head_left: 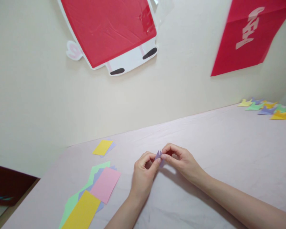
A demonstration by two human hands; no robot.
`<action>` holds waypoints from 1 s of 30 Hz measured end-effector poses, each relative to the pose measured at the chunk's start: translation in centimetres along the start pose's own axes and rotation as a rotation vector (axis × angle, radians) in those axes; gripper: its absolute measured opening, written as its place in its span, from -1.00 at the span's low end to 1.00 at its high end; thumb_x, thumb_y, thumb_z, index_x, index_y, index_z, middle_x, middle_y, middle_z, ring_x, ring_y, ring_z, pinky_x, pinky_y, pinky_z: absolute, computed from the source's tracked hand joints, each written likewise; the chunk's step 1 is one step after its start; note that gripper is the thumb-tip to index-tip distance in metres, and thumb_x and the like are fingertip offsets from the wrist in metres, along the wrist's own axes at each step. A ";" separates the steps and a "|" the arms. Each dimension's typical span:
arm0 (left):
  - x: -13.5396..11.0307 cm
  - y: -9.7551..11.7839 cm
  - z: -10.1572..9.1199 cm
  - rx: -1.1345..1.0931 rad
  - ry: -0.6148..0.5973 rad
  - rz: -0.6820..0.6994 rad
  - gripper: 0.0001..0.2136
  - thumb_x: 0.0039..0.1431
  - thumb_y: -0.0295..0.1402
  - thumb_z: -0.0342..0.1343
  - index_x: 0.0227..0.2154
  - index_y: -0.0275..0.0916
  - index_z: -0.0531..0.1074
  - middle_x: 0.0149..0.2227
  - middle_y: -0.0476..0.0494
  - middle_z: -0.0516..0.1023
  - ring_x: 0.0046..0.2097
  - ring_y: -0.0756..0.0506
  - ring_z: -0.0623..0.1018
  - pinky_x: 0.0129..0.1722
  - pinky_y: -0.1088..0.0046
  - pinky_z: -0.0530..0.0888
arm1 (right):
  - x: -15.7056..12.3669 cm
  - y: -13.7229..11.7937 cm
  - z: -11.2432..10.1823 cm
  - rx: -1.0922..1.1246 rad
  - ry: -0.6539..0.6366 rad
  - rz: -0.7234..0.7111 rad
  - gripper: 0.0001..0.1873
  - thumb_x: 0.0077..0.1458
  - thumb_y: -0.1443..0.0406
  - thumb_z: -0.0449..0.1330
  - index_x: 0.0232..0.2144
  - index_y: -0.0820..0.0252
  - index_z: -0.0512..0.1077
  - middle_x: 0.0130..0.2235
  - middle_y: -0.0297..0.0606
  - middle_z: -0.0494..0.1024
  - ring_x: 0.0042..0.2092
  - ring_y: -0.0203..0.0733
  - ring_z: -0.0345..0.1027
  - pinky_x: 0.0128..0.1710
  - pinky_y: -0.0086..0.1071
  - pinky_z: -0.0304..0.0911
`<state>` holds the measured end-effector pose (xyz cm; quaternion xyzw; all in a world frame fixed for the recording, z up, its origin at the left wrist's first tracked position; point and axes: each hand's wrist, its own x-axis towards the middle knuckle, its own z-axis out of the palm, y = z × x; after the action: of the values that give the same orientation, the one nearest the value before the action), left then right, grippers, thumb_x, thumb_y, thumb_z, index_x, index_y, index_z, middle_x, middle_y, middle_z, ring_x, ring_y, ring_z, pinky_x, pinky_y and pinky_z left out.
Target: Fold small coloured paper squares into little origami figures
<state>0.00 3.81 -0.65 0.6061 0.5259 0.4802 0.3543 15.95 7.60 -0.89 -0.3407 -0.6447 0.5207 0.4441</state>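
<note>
A small piece of folded purple paper (158, 155) is held up just above the table, between my two hands. My left hand (145, 170) pinches its left side between thumb and fingers. On the opposite side, my right hand (181, 159) grips it with thumb and forefinger. The paper's top comes to narrow points with a pale gap between them. My fingers hide much of its lower part.
Yellow paper (82, 211), pink paper (106, 184) and green paper (70, 203) overlap at the left. Behind them lies a small yellow sheet (102, 147) over purple. Several folded paper crowns (267, 110) stand at the far right. A wall (181, 95) borders the table's back.
</note>
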 end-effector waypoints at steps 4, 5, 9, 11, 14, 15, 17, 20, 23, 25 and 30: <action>-0.1 0.1 0.1 -0.018 -0.016 -0.029 -0.85 0.19 -0.28 0.14 -0.42 -0.23 0.47 -0.42 0.00 0.45 -0.34 -0.04 0.41 -0.30 0.49 0.33 | 0.0 0.4 -0.1 0.025 0.015 0.037 -0.71 0.10 0.10 0.23 -0.48 0.18 0.36 -0.45 -0.36 0.42 -0.37 -0.24 0.29 -0.33 -0.39 0.21; -0.2 0.1 0.1 -0.025 -0.019 -0.035 -0.84 0.19 -0.26 0.15 -0.42 -0.23 0.46 -0.43 0.01 0.44 -0.35 -0.03 0.40 -0.32 0.49 0.32 | 0.0 0.4 -0.1 0.035 0.011 0.039 -0.70 0.10 0.10 0.23 -0.49 0.19 0.36 -0.46 -0.36 0.42 -0.38 -0.24 0.29 -0.34 -0.38 0.21; -0.2 0.0 0.2 -0.031 -0.037 -0.014 -0.82 0.21 -0.25 0.14 -0.43 -0.23 0.46 -0.42 -0.01 0.44 -0.32 -0.04 0.41 -0.29 0.48 0.31 | 0.0 0.3 0.1 0.092 -0.001 0.022 -0.74 0.09 0.11 0.25 -0.42 0.19 0.40 -0.42 -0.34 0.44 -0.36 -0.24 0.30 -0.31 -0.38 0.22; -0.2 -0.1 0.2 -0.024 -0.052 -0.015 -0.81 0.22 -0.24 0.13 -0.43 -0.24 0.47 -0.41 -0.02 0.44 -0.31 -0.05 0.41 -0.28 0.47 0.31 | 0.0 0.2 0.1 0.098 0.006 0.012 -0.75 0.08 0.12 0.26 -0.41 0.19 0.42 -0.42 -0.34 0.44 -0.35 -0.25 0.30 -0.30 -0.38 0.22; -0.2 0.0 0.2 -0.033 -0.075 -0.036 -0.79 0.23 -0.22 0.12 -0.42 -0.24 0.46 -0.43 -0.02 0.41 -0.34 -0.04 0.39 -0.32 0.47 0.29 | 0.0 0.1 0.1 0.107 0.016 0.016 -0.75 0.09 0.13 0.26 -0.45 0.20 0.42 -0.44 -0.35 0.44 -0.36 -0.26 0.29 -0.31 -0.39 0.20; -0.2 0.1 0.2 -0.042 -0.084 -0.040 -0.79 0.23 -0.21 0.12 -0.42 -0.24 0.45 -0.43 -0.01 0.40 -0.35 -0.04 0.38 -0.32 0.48 0.28 | 0.0 0.1 0.1 0.115 0.019 0.021 -0.75 0.09 0.14 0.26 -0.45 0.20 0.42 -0.44 -0.35 0.44 -0.36 -0.26 0.29 -0.31 -0.39 0.20; -0.2 0.2 0.2 -0.067 -0.105 -0.046 -0.79 0.24 -0.21 0.11 -0.41 -0.24 0.43 -0.44 0.01 0.38 -0.36 -0.03 0.37 -0.33 0.48 0.28 | 0.0 0.1 0.0 0.133 0.025 0.033 -0.75 0.09 0.14 0.26 -0.46 0.20 0.40 -0.44 -0.35 0.43 -0.36 -0.26 0.28 -0.31 -0.39 0.20; -0.3 0.5 0.2 -0.105 -0.150 -0.056 -0.78 0.25 -0.21 0.09 -0.42 -0.23 0.39 -0.46 0.04 0.36 -0.38 -0.01 0.35 -0.33 0.50 0.28 | 0.1 0.1 0.1 0.184 0.015 0.052 -0.72 0.08 0.13 0.28 -0.47 0.20 0.37 -0.46 -0.38 0.40 -0.38 -0.29 0.26 -0.34 -0.41 0.18; -0.2 0.5 0.2 -0.129 -0.183 -0.059 -0.78 0.27 -0.21 0.07 -0.41 -0.23 0.38 -0.46 0.05 0.35 -0.39 0.00 0.33 -0.35 0.51 0.27 | 0.1 0.1 0.1 0.242 -0.009 0.072 -0.73 0.05 0.12 0.30 -0.43 0.20 0.38 -0.46 -0.40 0.39 -0.40 -0.31 0.24 -0.37 -0.43 0.18; -0.2 0.5 0.3 -0.115 -0.172 -0.053 -0.79 0.26 -0.21 0.08 -0.40 -0.23 0.38 -0.45 0.05 0.35 -0.38 0.00 0.33 -0.35 0.51 0.27 | 0.2 0.1 0.1 0.241 -0.006 0.077 -0.73 0.03 0.12 0.30 -0.43 0.21 0.40 -0.45 -0.39 0.41 -0.39 -0.30 0.25 -0.36 -0.42 0.18; -0.2 0.4 0.3 -0.069 -0.125 -0.064 -0.78 0.25 -0.19 0.09 -0.41 -0.23 0.40 -0.46 0.04 0.36 -0.38 -0.01 0.35 -0.34 0.50 0.28 | 0.2 0.2 0.1 0.223 0.016 0.084 -0.70 0.00 0.11 0.32 -0.48 0.22 0.40 -0.47 -0.37 0.41 -0.40 -0.29 0.26 -0.36 -0.40 0.19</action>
<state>0.44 3.55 -0.39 0.6050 0.5052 0.4478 0.4222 15.79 7.78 -1.00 -0.3198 -0.5644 0.6047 0.4621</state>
